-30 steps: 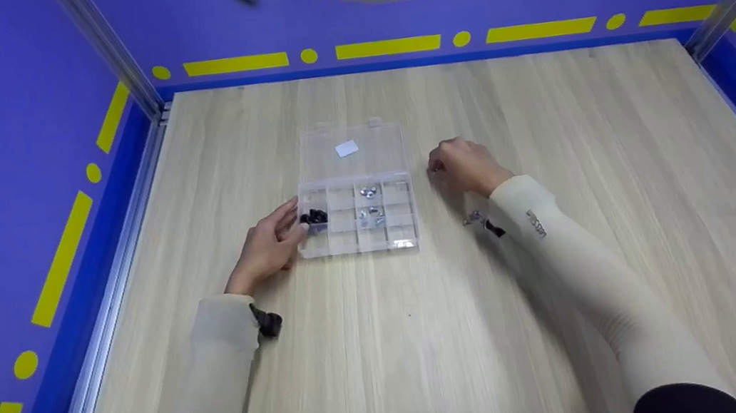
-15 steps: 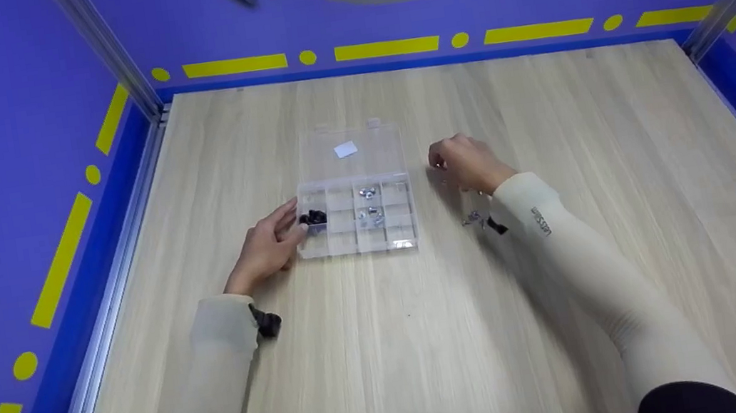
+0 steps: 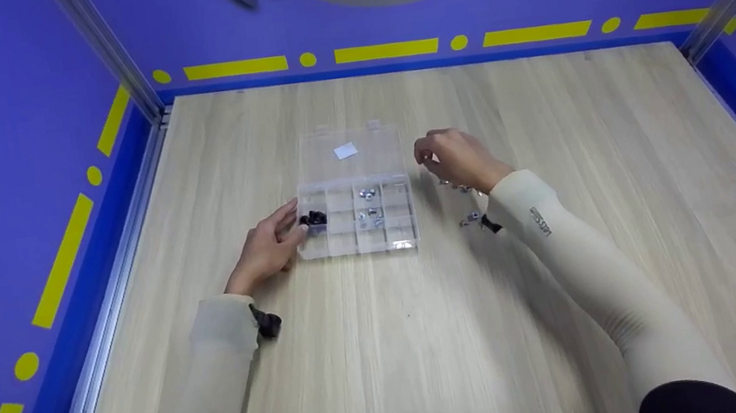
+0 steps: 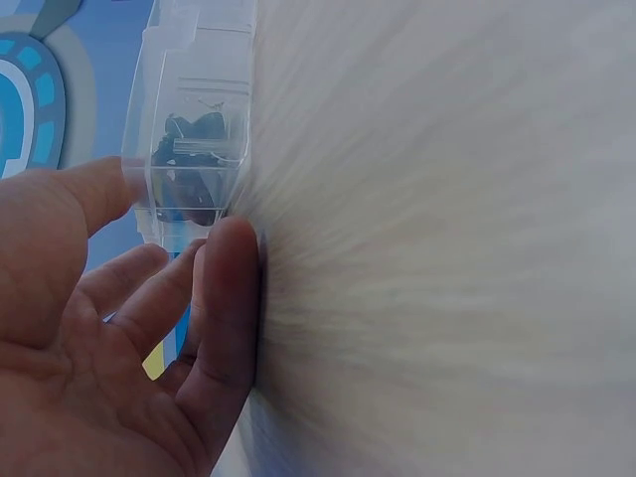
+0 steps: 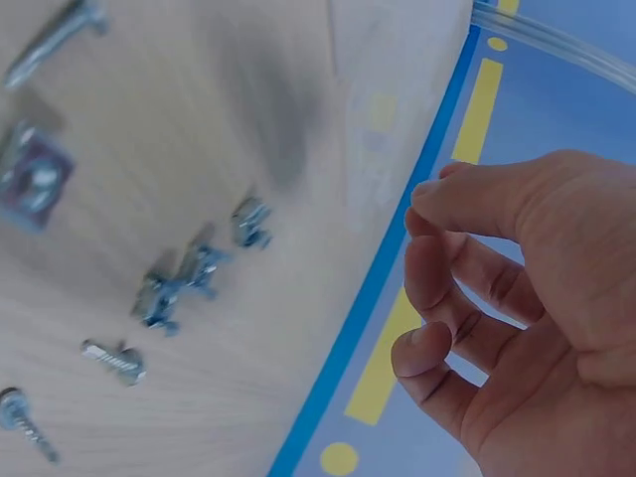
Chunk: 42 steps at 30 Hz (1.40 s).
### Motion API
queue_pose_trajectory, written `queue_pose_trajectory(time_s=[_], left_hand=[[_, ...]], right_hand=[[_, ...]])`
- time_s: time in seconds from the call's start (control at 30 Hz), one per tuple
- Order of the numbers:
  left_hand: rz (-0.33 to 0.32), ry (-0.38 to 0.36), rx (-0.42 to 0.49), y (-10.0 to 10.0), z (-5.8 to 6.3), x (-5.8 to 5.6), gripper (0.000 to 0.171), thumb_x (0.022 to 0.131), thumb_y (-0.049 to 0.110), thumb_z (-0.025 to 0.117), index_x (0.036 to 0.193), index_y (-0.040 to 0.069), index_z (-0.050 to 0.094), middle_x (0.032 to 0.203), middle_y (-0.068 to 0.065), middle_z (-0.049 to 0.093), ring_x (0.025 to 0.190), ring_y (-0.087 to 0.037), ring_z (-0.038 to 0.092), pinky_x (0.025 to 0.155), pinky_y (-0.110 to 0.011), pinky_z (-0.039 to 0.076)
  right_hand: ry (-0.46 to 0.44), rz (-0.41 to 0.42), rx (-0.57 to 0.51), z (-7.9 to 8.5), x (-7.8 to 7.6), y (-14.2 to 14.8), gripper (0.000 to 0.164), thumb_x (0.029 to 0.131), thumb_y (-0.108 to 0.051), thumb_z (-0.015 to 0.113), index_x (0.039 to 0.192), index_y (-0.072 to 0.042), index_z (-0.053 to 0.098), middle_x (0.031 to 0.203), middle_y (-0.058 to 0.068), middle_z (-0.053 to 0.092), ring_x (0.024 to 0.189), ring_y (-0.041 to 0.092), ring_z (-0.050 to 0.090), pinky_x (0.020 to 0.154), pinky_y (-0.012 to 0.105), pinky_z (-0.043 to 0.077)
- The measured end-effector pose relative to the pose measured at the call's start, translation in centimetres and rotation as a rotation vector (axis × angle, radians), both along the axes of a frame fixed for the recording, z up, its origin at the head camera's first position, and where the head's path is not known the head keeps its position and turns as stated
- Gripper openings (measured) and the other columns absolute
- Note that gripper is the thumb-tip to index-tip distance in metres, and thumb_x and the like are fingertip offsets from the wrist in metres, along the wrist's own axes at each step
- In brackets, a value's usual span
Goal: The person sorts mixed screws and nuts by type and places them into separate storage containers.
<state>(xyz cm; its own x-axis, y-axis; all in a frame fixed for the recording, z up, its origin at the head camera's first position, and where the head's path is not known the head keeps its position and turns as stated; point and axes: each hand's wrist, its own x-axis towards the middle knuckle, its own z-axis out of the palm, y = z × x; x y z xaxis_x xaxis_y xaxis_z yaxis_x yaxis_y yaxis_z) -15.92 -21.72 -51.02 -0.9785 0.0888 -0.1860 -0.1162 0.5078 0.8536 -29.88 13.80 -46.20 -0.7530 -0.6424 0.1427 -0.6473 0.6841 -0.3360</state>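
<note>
A clear plastic compartment box [image 3: 344,239] lies on the table with its lid [image 3: 375,151] folded back. My left hand [image 3: 268,242] holds the box at its left side, the thumb at the rim and the fingers by the wall. Black pieces [image 3: 314,218] fill one left compartment; silvery metal parts [image 3: 368,193] sit in the third column. Raised to the right of the box, my right hand [image 3: 462,156] has its thumb and index fingertips together. I cannot tell whether a small part is between them. Loose clip-like metal nuts [image 5: 199,263] and a short screw [image 5: 114,361] lie below this hand.
More hardware [image 3: 470,219] lies near the right wrist, which wears a small black camera [image 3: 490,223]. A white label [image 3: 346,150] is on the lid. Blue-purple panels [image 3: 383,10] and metal frame posts [image 3: 120,54] enclose the wooden table [image 3: 376,364].
My right hand has risen from the table and shifted slightly left towards the box, uncovering loose parts beneath it. The left hand and the box have stayed in place.
</note>
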Motion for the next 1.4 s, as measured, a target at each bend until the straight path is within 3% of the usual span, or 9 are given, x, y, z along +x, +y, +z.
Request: queue_pose_trajectory(time_s=[0.27,0.4,0.6,0.73,0.87,0.97,1.13,1.4], left_hand=[[0.001,-0.013,0.014,0.1,-0.1,0.0,0.064,0.105,0.030,0.062,0.162,0.019,0.035,0.158,-0.006,0.047,0.048,-0.011,0.046,0.049,-0.024,0.045],[0.000,0.005,-0.023,0.1,0.0,0.0,0.063,0.104,0.030,0.062,0.161,0.019,0.036,0.157,-0.006,0.048,0.059,-0.009,0.054,0.052,-0.024,0.046],[-0.007,0.018,-0.038,0.1,0.0,0.1,0.063,0.105,0.029,0.062,0.161,0.018,0.036,0.156,-0.007,0.048,0.053,-0.015,0.053,0.048,-0.025,0.045],[-0.006,0.025,-0.043,0.1,0.0,0.1,0.062,0.105,0.029,0.062,0.161,0.018,0.037,0.156,-0.008,0.048,0.079,-0.018,0.067,0.050,-0.026,0.046],[-0.005,0.023,-0.040,0.0,0.1,0.0,0.063,0.104,0.030,0.062,0.161,0.019,0.038,0.156,-0.008,0.047,0.098,-0.020,0.068,0.052,-0.026,0.047],[-0.003,0.018,-0.030,0.0,0.0,0.1,0.063,0.104,0.031,0.062,0.161,0.020,0.038,0.156,-0.008,0.048,0.080,-0.017,0.066,0.051,-0.026,0.047],[-0.008,0.015,-0.008,-0.1,-0.1,0.1,0.063,0.104,0.031,0.062,0.161,0.020,0.037,0.157,-0.007,0.047,0.048,-0.012,0.046,0.049,-0.026,0.046],[-0.009,0.014,0.012,-0.1,-0.1,0.1,0.064,0.104,0.030,0.063,0.161,0.017,0.037,0.157,-0.010,0.046,0.047,-0.012,0.048,0.047,-0.025,0.047]], right_hand=[[0.024,0.008,-0.014,1.0,0.7,-1.4,0.012,0.096,-0.003,0.069,0.103,-0.004,0.079,0.100,0.010,0.074,0.095,0.029,0.070,0.083,0.043,0.056],[0.044,0.026,-0.040,1.3,1.1,-2.3,0.011,0.096,-0.002,0.068,0.101,-0.005,0.078,0.097,0.009,0.073,0.090,0.028,0.069,0.078,0.042,0.056],[0.055,0.055,-0.051,1.5,1.5,-4.0,0.012,0.092,0.001,0.068,0.100,-0.006,0.074,0.096,0.008,0.070,0.086,0.027,0.067,0.075,0.039,0.056],[0.045,0.082,-0.050,1.5,1.7,-5.0,0.012,0.094,-0.001,0.068,0.102,-0.006,0.077,0.098,0.008,0.072,0.089,0.027,0.069,0.079,0.039,0.057],[0.029,0.111,-0.038,1.4,1.9,-5.9,0.016,0.098,-0.003,0.066,0.106,-0.006,0.079,0.105,0.008,0.075,0.097,0.025,0.071,0.085,0.039,0.057],[0.005,0.135,-0.035,1.3,2.1,-6.5,0.022,0.099,0.000,0.062,0.111,-0.005,0.079,0.112,0.009,0.076,0.104,0.024,0.071,0.090,0.039,0.057],[-0.024,0.184,-0.045,0.9,2.3,-7.1,0.034,0.095,0.008,0.052,0.112,-0.003,0.079,0.114,0.010,0.076,0.109,0.025,0.070,0.092,0.039,0.056],[-0.092,0.200,-0.004,0.4,2.3,-7.6,0.046,0.092,0.017,0.043,0.113,-0.003,0.079,0.115,0.009,0.076,0.114,0.025,0.069,0.095,0.040,0.055]])
